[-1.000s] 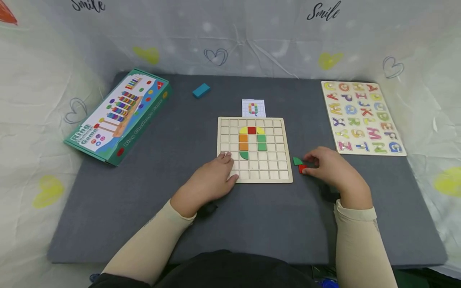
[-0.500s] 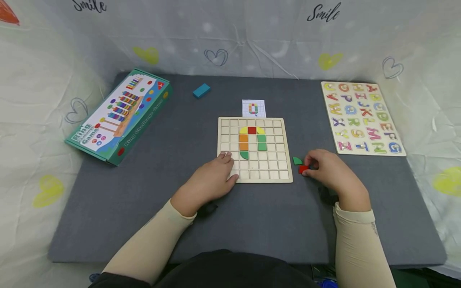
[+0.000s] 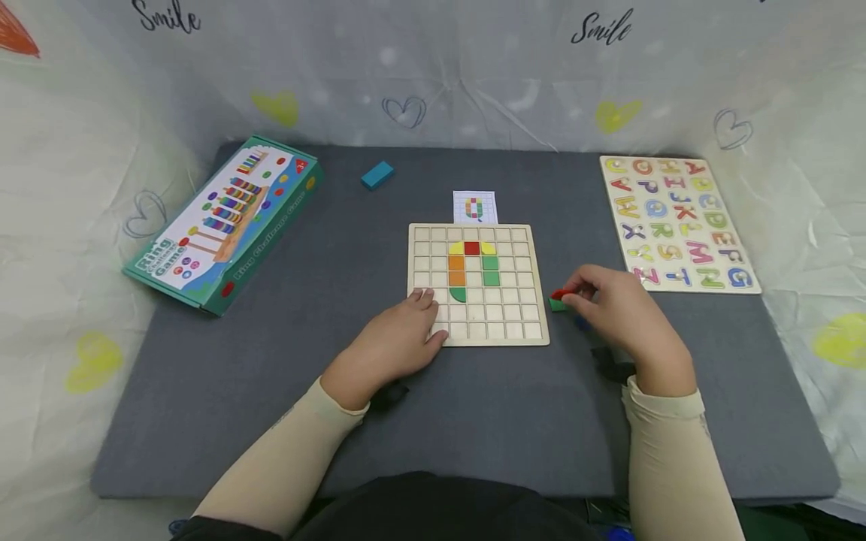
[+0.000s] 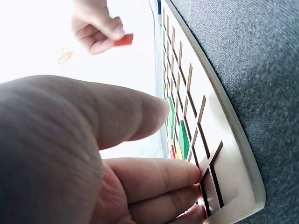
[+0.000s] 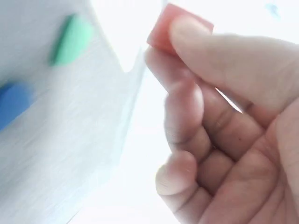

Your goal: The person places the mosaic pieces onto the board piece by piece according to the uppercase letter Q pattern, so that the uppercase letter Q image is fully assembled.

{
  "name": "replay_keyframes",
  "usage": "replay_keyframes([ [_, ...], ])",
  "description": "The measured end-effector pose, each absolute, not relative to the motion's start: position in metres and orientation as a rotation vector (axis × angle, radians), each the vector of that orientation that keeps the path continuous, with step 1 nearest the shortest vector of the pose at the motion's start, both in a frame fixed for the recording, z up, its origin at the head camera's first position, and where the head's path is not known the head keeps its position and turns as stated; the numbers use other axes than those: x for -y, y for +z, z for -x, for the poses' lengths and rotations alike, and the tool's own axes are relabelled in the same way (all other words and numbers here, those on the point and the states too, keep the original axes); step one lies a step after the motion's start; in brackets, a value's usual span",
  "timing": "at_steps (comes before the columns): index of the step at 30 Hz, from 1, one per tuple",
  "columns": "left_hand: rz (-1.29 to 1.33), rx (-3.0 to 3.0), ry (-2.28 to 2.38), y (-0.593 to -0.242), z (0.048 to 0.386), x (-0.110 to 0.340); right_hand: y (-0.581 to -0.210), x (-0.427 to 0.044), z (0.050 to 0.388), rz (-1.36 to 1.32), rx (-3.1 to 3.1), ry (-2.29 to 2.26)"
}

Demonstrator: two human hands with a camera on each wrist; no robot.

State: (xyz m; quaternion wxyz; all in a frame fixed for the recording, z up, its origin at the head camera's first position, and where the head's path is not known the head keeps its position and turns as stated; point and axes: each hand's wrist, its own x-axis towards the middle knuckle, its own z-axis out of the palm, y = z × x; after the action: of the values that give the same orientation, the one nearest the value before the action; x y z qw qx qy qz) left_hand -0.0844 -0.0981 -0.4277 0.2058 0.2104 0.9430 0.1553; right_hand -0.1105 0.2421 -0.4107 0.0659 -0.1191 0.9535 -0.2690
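Between thumb and forefinger, my right hand (image 3: pixel 612 308) pinches a red square tile (image 5: pixel 161 30), lifted off the table just right of the wooden grid board (image 3: pixel 514 323). Below it on the table lie a green quarter-round tile (image 5: pixel 74 41) and a blue tile (image 5: pixel 13 103), the latter mostly hidden by the hand in the head view. My left hand (image 3: pixel 395 338) rests on the board's lower left corner with fingers extended. Set in the grid are yellow, red, orange (image 3: pixel 456 270) and green (image 3: pixel 490 270) tiles, forming part of a ring whose lower right is bare.
A small pattern card (image 3: pixel 473 207) touches the board's far edge. Behind it to the left lies a blue block (image 3: pixel 376 175). A green game box (image 3: pixel 226 225) stands at the left, and an alphabet board (image 3: pixel 679 225) lies at the right.
My right hand has picked the red tile up from the table and moved it slightly up and left, uncovering some blue beneath. The left hand stays put.
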Motion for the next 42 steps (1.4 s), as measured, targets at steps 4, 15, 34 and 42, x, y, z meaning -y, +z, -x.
replay_keyframes([
  [4, -0.582, -2.624, 0.436, -0.429, 0.082, 0.099, -0.402, -0.217, 0.120, 0.412, -2.914, -0.837],
  [15, -0.582, -2.629, 0.443, -0.436, 0.083, 0.099, -0.424, -0.145, 0.149, 0.547, -2.778, -0.868],
  [34, -0.592, -2.652, 0.443, -0.435, 0.084, 0.099, -0.443, -0.132, 0.149, 0.543, -2.685, -0.846],
  [42, -0.607, -2.659, 0.436, -0.434, 0.085, 0.100, -0.445, -0.127, 0.150, 0.544, -2.752, -0.767],
])
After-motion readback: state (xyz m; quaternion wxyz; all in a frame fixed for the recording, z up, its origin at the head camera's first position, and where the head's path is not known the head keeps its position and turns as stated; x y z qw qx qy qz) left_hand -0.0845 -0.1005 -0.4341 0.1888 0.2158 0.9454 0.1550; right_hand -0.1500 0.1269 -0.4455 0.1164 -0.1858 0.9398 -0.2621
